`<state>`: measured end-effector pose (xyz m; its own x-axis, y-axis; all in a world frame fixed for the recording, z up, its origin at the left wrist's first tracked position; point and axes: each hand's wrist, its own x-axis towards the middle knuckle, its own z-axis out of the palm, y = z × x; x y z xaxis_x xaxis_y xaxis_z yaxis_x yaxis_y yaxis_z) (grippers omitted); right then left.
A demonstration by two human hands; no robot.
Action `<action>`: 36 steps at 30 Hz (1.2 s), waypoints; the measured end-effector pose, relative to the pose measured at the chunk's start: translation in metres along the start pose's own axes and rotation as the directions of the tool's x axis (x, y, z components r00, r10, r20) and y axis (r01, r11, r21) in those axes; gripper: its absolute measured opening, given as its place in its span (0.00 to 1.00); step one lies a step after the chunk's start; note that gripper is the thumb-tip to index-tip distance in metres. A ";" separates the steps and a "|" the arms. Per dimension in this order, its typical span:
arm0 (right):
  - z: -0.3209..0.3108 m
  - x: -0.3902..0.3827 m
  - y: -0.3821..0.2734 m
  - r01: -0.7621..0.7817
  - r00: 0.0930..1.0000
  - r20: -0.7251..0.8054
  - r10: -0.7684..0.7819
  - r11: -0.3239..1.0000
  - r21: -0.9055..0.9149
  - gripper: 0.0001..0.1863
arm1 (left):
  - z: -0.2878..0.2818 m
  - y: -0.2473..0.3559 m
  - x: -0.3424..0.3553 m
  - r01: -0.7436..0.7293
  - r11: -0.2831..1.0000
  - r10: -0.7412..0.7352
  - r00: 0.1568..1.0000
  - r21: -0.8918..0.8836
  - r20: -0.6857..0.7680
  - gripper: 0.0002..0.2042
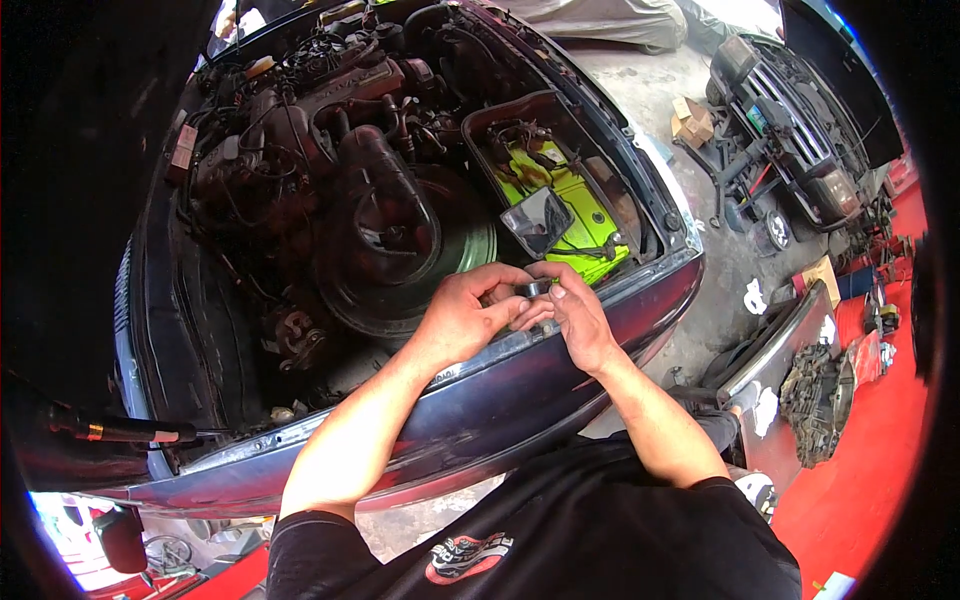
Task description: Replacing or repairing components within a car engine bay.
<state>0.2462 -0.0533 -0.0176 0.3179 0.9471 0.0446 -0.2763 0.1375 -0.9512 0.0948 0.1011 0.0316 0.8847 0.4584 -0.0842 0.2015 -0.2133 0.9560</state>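
Over the front edge of a dark car's engine bay, my two hands meet around a small, dark, round metal piece (533, 289). Its exact kind is too small to make out. My left hand (462, 318) has its fingers closed on the piece from the left. From the right, my right hand (582, 322) pinches it between thumb and fingers. Just beyond my fingers lies a dark-framed rectangular thing with a shiny face (538, 222), on top of a bright yellow-green battery (585, 210).
The engine (340, 100) and a large round black housing (400, 240) fill the bay. A flashlight-like black cylinder (120, 428) is at the left. On the right, another car front (790, 130), a cardboard box (692, 122) and a greasy metal casting (818, 400) stand about the workshop.
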 end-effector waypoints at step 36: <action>0.026 -0.011 0.011 0.152 0.929 -0.285 -0.236 0.946 -0.287 0.17 | -0.003 -0.003 0.002 0.015 1.000 -0.016 0.997 -0.009 -0.072 0.14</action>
<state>0.2162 -0.0552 -0.0207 0.6191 0.7646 0.1790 0.0474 0.1912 -0.9804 0.0948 0.1054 0.0296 0.8489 0.5227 -0.0787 0.2112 -0.1988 0.9570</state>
